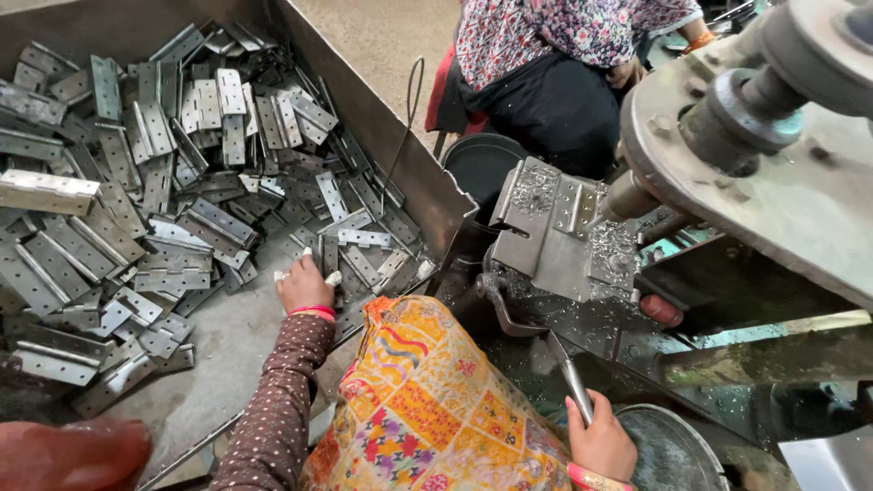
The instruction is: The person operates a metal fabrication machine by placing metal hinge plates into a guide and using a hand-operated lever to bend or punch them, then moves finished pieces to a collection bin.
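Overhead, the left hand [304, 284] is seen closed on a metal hinge [329, 258] at the near edge of the hinge pile [164, 182] in the steel bin [400, 155]; the right hand [600, 443] is wrapped around the machine's lever handle [571, 375].

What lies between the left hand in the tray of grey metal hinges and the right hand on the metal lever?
In the head view, a bright yellow patterned cloth lies between the left hand and right hand.
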